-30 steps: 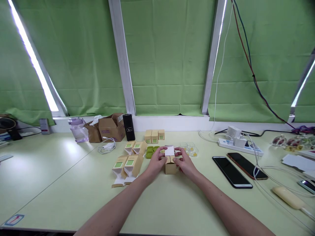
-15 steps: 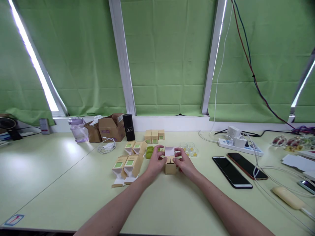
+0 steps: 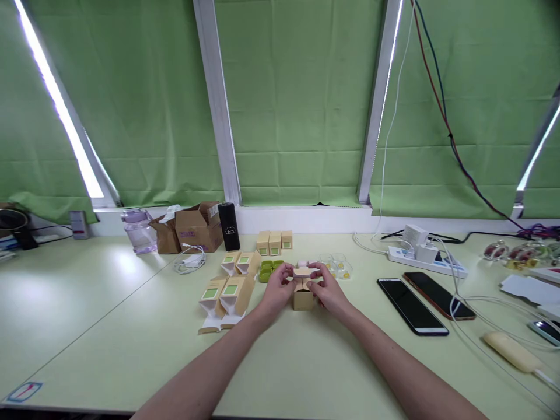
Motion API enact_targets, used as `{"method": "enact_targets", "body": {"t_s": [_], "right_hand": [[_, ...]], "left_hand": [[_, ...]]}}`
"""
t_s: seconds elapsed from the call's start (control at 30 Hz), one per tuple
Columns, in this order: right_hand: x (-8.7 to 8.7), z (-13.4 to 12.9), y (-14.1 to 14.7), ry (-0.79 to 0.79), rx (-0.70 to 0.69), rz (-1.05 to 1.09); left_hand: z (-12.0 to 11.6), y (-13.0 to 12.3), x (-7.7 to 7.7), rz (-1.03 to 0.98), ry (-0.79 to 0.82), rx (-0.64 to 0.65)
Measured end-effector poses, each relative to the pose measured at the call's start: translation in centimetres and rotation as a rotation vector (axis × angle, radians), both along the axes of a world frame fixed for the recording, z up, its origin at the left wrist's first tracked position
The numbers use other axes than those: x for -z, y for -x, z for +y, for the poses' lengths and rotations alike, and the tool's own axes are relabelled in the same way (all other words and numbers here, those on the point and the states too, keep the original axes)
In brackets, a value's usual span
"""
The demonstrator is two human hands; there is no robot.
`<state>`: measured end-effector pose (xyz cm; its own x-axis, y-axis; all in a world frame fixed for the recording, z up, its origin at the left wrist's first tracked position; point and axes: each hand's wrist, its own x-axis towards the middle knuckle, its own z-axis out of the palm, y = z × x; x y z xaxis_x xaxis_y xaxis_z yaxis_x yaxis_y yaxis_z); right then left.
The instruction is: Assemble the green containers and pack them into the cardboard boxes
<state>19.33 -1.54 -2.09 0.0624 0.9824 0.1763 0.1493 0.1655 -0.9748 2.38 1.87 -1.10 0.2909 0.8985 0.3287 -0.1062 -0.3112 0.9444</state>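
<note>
A small tan cardboard box [image 3: 303,300] stands on the table between my hands, its top flap half folded down over the two side flaps. My left hand [image 3: 279,287] grips the box's left side, with the thumb at the top edge and the fingers by the flap. On the other side my right hand [image 3: 326,287] holds it the same way. Behind my left hand sits a green tray [image 3: 265,274] with compartments. Beyond my right hand lies a clear plastic tray [image 3: 339,265] with small yellow spots in it. A pinkish item behind the flap is mostly hidden.
Open tan boxes [image 3: 231,291] lie to the left; closed small boxes [image 3: 275,242] stand behind. Further back are a black cylinder [image 3: 229,226], a brown carton [image 3: 199,227] and a purple bottle [image 3: 140,232]. Two phones [image 3: 412,306], a power strip [image 3: 429,262] and loose cables occupy the right.
The box's top flap stood upright with its white inside showing; it has now tipped down toward the box. Both hands keep their grip at the sides.
</note>
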Motion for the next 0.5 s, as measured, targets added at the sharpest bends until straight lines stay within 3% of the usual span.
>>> {"method": "enact_targets", "body": {"t_s": [0.5], "right_hand": [[0.0,-0.04,-0.01,-0.081,0.025,-0.032]], "left_hand": [[0.28,0.1,0.22,0.023,-0.011,-0.004]]}}
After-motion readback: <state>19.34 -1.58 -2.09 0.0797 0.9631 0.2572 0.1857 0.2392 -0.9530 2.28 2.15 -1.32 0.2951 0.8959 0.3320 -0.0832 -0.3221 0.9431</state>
